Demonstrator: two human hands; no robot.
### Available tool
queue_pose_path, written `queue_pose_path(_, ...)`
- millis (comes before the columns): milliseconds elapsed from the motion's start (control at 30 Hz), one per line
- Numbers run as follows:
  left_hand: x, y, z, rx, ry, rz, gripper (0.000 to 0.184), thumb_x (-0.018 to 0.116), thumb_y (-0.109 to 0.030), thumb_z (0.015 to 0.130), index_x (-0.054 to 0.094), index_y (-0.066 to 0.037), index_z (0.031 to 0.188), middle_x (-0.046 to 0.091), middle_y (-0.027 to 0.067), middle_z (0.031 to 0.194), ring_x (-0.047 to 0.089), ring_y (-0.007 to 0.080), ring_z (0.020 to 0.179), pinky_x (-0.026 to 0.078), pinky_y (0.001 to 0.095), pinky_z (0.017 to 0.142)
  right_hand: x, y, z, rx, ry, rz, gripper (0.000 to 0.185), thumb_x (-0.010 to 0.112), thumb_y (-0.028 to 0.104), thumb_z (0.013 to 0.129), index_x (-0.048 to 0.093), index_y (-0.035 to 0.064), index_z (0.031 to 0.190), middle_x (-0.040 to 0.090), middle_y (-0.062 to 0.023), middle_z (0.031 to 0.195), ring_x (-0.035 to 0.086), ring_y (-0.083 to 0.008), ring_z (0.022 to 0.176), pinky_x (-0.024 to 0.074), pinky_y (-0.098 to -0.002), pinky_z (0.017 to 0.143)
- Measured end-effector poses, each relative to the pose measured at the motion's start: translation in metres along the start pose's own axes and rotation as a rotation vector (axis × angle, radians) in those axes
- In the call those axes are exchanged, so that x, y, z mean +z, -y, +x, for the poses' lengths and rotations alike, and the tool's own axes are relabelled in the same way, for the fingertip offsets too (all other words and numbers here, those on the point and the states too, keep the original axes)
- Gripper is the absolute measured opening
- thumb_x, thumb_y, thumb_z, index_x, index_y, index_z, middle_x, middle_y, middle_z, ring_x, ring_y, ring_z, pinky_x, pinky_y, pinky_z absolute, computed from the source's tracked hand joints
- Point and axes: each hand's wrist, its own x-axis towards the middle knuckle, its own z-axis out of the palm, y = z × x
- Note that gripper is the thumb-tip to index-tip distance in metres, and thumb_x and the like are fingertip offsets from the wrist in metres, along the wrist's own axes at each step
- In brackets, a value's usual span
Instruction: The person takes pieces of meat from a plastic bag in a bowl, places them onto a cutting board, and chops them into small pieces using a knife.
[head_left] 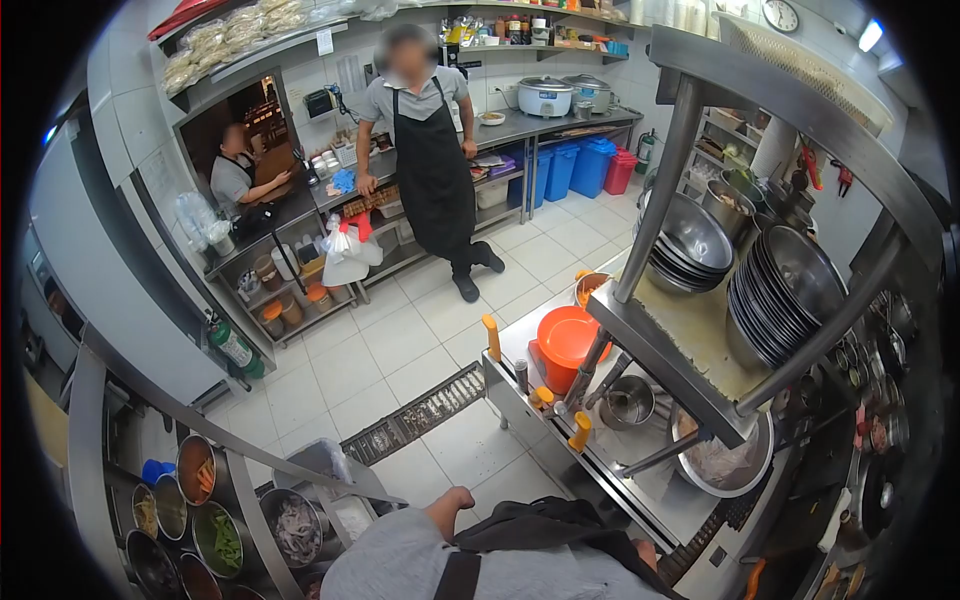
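My left hand [457,500] is out in front of my grey sleeve, low in the head view, with its fingers curled in and no object visible in them. It hangs over the floor, left of the black apron cloth [545,520]. Only a small part of my right hand [648,555] shows past the right side of that cloth; its fingers are hidden. Closest to it is the metal worktable [560,425]. On the worktable are an orange-red bowl [570,335], a metal pot [628,402] and a large metal basin [755,465]. Orange-handled utensils [580,432] line its edge.
A co-worker [432,160] in a black apron stands by the back counter; another person [235,170] is beyond the hatch. Stacked metal bowls [790,290] fill the raised shelf on the right. Food containers [220,540] stand lower left. A drain grate [415,413] crosses the floor.
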Motion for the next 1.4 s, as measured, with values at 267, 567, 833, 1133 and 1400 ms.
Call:
queue_pose_path(267, -0.010, -0.012, -0.008, -0.074, 0.070, -0.017, 0.038, 0.053, -0.024, 0.070, 0.073, -0.005, 0.096, 0.068, 0.0201, 0.109, 0.065, 0.0342, 0.102, 0.052, 0.0394, 0.086, -0.004, 0.008, -0.008, 0.067, -0.043, -0.001, 0.023, 0.061, 0.022, 0.079, 0.073, 0.0032, 0.084, 0.068, -0.0216, 0.076, 0.068, -0.0371, 0.073, 0.0541, -0.0434, 0.076)
queue_pose_path(567, -0.012, -0.017, -0.003, -0.053, 0.065, -0.026, 0.039, 0.053, -0.025, 0.069, 0.073, -0.004, 0.095, 0.068, 0.0204, 0.106, 0.066, 0.0338, 0.100, 0.052, 0.0394, 0.085, -0.006, 0.004, -0.011, 0.055, -0.068, -0.022, 0.022, 0.062, 0.023, 0.078, 0.074, 0.0046, 0.083, 0.068, -0.0206, 0.076, 0.068, -0.0362, 0.074, 0.0547, -0.0429, 0.076)
queue_pose_path(833, -0.012, -0.021, -0.004, -0.030, 0.080, 0.018, 0.038, 0.052, -0.025, 0.074, 0.073, -0.005, 0.097, 0.067, 0.0207, 0.110, 0.064, 0.0334, 0.104, 0.051, 0.0396, 0.088, -0.017, 0.013, -0.011, 0.072, -0.033, -0.001, 0.022, 0.063, 0.023, 0.079, 0.074, 0.0041, 0.084, 0.068, -0.0208, 0.075, 0.068, -0.0355, 0.075, 0.0543, -0.0429, 0.076)
queue_pose_path(1133, -0.008, -0.017, -0.007, -0.073, 0.079, -0.017, 0.038, 0.052, -0.026, 0.074, 0.073, -0.005, 0.098, 0.066, 0.0199, 0.112, 0.064, 0.0341, 0.104, 0.051, 0.0398, 0.089, -0.005, -0.001, 0.002, 0.057, -0.019, -0.029, 0.022, 0.062, 0.022, 0.078, 0.074, 0.0033, 0.084, 0.068, -0.0224, 0.078, 0.068, -0.0376, 0.078, 0.0539, -0.0440, 0.077)
queue_pose_path(1400, -0.010, -0.018, -0.014, -0.048, 0.085, 0.022, 0.039, 0.051, -0.027, 0.074, 0.073, -0.005, 0.099, 0.066, 0.0195, 0.113, 0.064, 0.0338, 0.105, 0.051, 0.0397, 0.089, -0.001, -0.006, 0.007, -0.056, -0.044, -0.062, 0.021, 0.061, 0.019, 0.078, 0.073, 0.0026, 0.081, 0.067, -0.0225, 0.075, 0.067, -0.0383, 0.075, 0.0535, -0.0445, 0.076)
